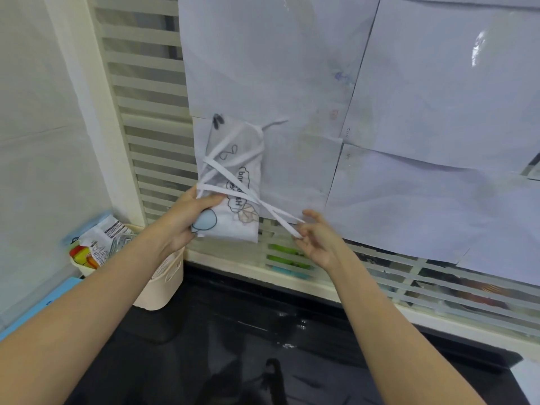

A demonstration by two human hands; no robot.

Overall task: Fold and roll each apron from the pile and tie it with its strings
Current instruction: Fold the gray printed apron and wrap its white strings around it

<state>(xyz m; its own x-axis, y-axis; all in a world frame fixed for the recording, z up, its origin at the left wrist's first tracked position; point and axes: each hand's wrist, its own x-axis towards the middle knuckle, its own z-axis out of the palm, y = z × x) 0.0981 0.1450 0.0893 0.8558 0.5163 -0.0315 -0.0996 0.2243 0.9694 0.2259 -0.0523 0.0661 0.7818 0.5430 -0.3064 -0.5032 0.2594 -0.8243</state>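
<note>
Two bare forearms reach up from the bottom edge, cut off below the elbows. Beneath them lies a glossy black desk (233, 331), its near part dark with reflections that are hard to make out.

Above the desk, raised off it, is the rolled apron (233, 182), a white bundle printed with a blue shape, a shell-like shape and upside-down lettering too partial to read. White strings (225, 171) cross the roll several times; one loose end trails past its far top corner. The left hand (187, 220) grips the near left end of the roll, thumb lying across the front over a string, the other fingers hidden behind the cloth. To the right of the roll the right hand (317, 238) pinches a string end between curled fingers (304, 232), so that two string lengths run taut from the roll's lower right side to that hand; the fingers are clear of the roll itself.

Left of and lower than the roll, a cream tub (163, 287) stands on the desk, partly hidden by the left forearm, holding crumpled packets whose print is illegible. Behind the roll is a slatted window grille (152, 92) covered by large white paper sheets (438, 112) with faint marks that cannot be deciphered. Green and teal shapes show blurred through the slats just below the roll.
</note>
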